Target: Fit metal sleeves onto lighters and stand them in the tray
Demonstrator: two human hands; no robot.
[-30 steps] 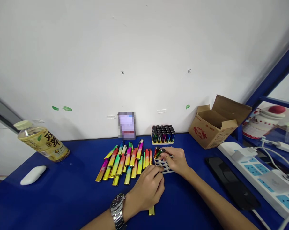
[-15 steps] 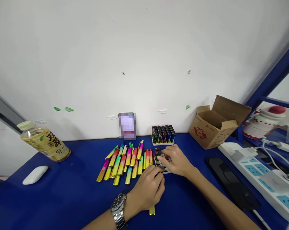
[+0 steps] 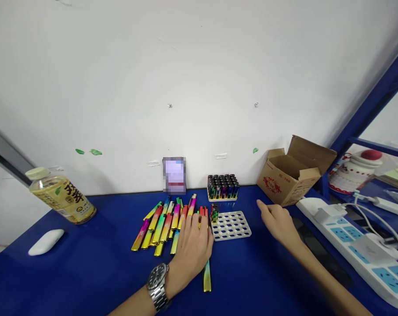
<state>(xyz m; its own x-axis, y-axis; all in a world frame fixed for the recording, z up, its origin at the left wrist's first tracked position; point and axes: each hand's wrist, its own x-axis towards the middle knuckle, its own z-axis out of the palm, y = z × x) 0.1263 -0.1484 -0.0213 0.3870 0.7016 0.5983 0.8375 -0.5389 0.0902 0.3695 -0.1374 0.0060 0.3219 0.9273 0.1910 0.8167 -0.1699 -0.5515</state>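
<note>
My left hand (image 3: 194, 241), a watch (image 3: 158, 281) on its wrist, reaches over the right side of a pile of shiny multicoloured lighters (image 3: 159, 228). Its fingers are bent and apart among the lighters, their tips partly hidden. A single lighter (image 3: 207, 276) sticks out below this hand on the table. To the right lies a white tray with holes (image 3: 232, 226); a few lighters with dark tops (image 3: 214, 213) stand at its left back corner. My right hand (image 3: 278, 221) is off the tray's right side, its fingers curled together; what they hold, if anything, is hidden.
A filled tray of lighters (image 3: 223, 188) stands by the wall, near a phone with a blurred screen (image 3: 175, 175). An open cardboard box (image 3: 284, 180), a dark phone (image 3: 320, 250) and a power strip (image 3: 360, 245) are at right. A bottle (image 3: 63, 197) and white case (image 3: 46, 242) are at left.
My right hand has left the tray and moved right, uncovering the holes and the lighters in its corner. My left hand has shifted up and left onto the pile.
</note>
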